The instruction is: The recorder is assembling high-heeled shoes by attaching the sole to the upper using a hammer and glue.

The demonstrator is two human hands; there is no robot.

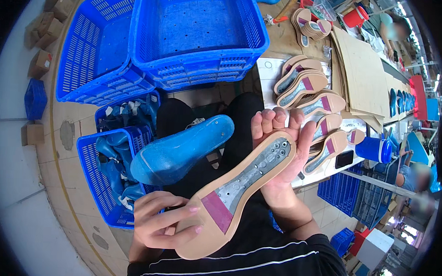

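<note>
Between my hands is a tan insole [263,186] with a grey studded strip down its middle and a purple patch, the heel pointing up and right. The fingers of my left hand [160,219] are closed on its broad toe end. My right hand [287,155] cradles the heel on its palm, with fingers raised past the edge and the thumb alongside. A blue shoe last [181,148] lies over my lap, left of the insole, touched by neither hand. On the bench to the right are stacked similar insoles [304,85].
Large blue crates [199,63] stand ahead on the left. A smaller blue basket [105,182] beside my left knee holds several blue lasts. The bench carries cardboard sheets [359,70], a blue canister [373,149] and a phone [345,159]. Other people sit farther right.
</note>
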